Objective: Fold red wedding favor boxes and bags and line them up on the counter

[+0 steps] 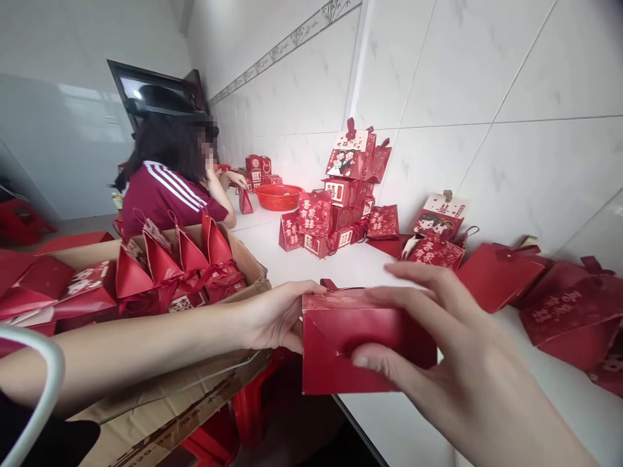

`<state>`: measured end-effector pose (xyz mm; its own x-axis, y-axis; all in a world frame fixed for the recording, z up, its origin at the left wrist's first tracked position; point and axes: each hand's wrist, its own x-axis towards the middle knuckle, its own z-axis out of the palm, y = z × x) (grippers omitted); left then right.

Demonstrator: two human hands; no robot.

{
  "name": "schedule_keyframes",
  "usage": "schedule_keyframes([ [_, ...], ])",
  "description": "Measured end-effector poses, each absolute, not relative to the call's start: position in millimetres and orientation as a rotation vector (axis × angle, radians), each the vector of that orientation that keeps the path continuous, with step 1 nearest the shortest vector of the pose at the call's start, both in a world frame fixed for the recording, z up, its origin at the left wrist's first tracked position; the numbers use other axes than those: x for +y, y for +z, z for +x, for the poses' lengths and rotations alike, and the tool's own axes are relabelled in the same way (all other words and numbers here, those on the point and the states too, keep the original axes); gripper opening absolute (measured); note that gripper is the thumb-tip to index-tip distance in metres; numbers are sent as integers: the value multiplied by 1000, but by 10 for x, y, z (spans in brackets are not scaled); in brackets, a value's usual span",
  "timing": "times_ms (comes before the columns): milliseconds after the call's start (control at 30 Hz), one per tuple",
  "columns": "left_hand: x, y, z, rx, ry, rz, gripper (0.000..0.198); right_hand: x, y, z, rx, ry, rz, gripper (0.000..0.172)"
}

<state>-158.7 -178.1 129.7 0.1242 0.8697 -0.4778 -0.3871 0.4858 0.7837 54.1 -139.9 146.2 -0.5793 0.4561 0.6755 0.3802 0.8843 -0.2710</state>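
Note:
A red paper gift box (335,357) is held over the near edge of the white table, one plain red side facing me. My left hand (280,318) grips it at its left end, with some fingers hidden behind the box. My right hand (452,337) is spread at the box's right side. Its thumb lies against or just in front of the plain face, and its blurred fingers reach over the top edge. Whether those fingers press on the box I cannot tell. A small dark red ribbon loop (328,284) shows at the top of the box.
On my left stands a cardboard carton (250,256) filled with red gift boxes. Stacked boxes (343,201) stand by the tiled wall, and more boxes (506,269) lie at right. Beyond them are a red plastic basin (277,196) and a seated person (170,188) in a maroon top.

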Motion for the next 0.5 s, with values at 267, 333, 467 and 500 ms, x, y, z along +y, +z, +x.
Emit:
schedule_keyframes([
  [267, -1853, 1358, -1466, 1073, 955, 501, 20, -1483, 1467, 472, -2157, 403, -689, 34],
  [333, -1849, 1330, -1488, 1051, 926, 522, 23, -1487, 1473, 468, -2096, 463, -722, 41],
  [467, -1850, 1288, -1523, 1004, 896, 546, 28, -1478, 1485, 447, -2151, 593, -712, 37],
  [500, -1854, 1285, -1524, 1006, 902, 550, 28, -1472, 1479, 444, -2192, 599, -680, 28],
])
